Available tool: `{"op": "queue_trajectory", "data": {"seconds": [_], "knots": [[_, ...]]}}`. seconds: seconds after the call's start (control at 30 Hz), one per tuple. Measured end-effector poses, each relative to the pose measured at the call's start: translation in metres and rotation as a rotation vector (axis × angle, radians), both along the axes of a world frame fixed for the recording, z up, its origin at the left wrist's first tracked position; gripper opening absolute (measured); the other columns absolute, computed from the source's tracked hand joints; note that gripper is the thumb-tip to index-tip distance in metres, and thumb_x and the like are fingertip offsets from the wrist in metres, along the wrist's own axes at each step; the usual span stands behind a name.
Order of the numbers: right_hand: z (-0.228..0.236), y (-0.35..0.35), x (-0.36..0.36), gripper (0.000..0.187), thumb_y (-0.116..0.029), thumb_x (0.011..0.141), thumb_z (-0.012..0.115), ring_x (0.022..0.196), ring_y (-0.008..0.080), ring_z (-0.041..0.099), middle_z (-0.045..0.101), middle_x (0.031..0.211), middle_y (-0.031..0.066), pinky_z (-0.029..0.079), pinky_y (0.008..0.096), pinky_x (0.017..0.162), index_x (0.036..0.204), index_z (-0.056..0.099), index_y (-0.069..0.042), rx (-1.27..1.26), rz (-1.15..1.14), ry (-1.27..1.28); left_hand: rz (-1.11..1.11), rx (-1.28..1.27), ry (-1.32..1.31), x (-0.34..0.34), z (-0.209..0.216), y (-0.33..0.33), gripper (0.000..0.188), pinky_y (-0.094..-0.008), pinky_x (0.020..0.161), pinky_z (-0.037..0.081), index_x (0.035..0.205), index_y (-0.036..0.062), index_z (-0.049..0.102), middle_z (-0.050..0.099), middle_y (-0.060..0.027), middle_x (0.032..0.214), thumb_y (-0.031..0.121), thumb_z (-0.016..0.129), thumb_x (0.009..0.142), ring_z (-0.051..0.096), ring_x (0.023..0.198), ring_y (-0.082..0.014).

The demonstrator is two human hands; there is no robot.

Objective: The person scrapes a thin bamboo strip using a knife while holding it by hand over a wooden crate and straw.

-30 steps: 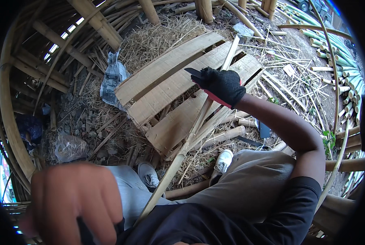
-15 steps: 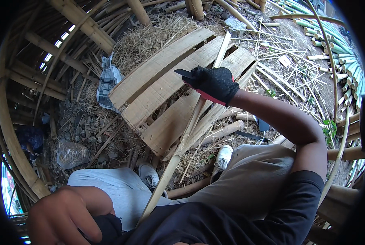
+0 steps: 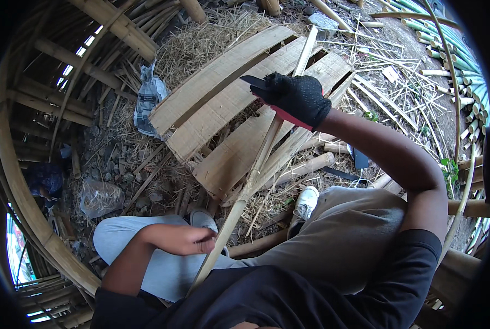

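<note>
My right hand (image 3: 299, 100), in a black and red glove, is closed around a knife whose dark blade (image 3: 254, 83) points left. The same hand lies over a long split bamboo strip (image 3: 245, 193), and whether its fingers also grip the strip is hidden. That strip slants from the far side of a slatted wooden board (image 3: 201, 131) down to my lap. My bare left hand (image 3: 187, 239) is over my left thigh, fingers curled, right beside the strip's near part. Whether it touches the strip I cannot tell.
A crumpled plastic bag (image 3: 149, 101) lies left of the board, and a clear bag (image 3: 101, 198) sits on gravel nearer me. Straw and bamboo slivers (image 3: 387, 104) litter the ground. Green bamboo poles (image 3: 469, 82) are stacked at far right. A dark flat blade (image 3: 341, 174) lies near my right shoe.
My left hand has moved from the lower left corner up and right to the bamboo strip. My right hand keeps its place on the strip; the whole view has shifted slightly.
</note>
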State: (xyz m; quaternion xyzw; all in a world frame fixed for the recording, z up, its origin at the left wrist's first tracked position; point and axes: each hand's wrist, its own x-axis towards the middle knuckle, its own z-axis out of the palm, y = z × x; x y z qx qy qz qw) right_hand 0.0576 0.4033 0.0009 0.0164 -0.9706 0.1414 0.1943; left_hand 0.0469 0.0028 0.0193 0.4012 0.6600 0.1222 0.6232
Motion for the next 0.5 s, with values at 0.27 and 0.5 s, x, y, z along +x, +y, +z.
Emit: {"op": "queue_trajectory", "data": {"seconds": [0.27,0.5], "knots": [[0.031,0.026,-0.025,0.029,-0.039,0.100,0.050,0.070,0.0251,0.071,0.069,0.076,0.0046,0.054,0.0395,0.063,0.111,0.067,-0.018,-0.166,-0.312,-0.063,0.724,0.163,-1.051,0.033,0.006,-0.017,0.048,-0.0259,0.059,0.049,0.121,0.0018,0.045,0.044,-0.0008,0.081,0.046,0.048,0.103,0.052,0.070,-0.0097],[0.051,-0.039,0.015,0.030,-0.003,0.078,0.070,0.069,0.0301,0.069,0.069,0.080,0.0095,0.054,0.0412,0.062,0.106,0.066,-0.011,-0.088,0.234,0.404,0.984,0.213,-0.785,0.026,0.039,0.011,0.041,-0.0165,0.039,0.029,0.109,0.0069,0.043,0.034,0.0038,0.075,0.047,0.034,0.107,0.030,0.050,-0.0013]]}}
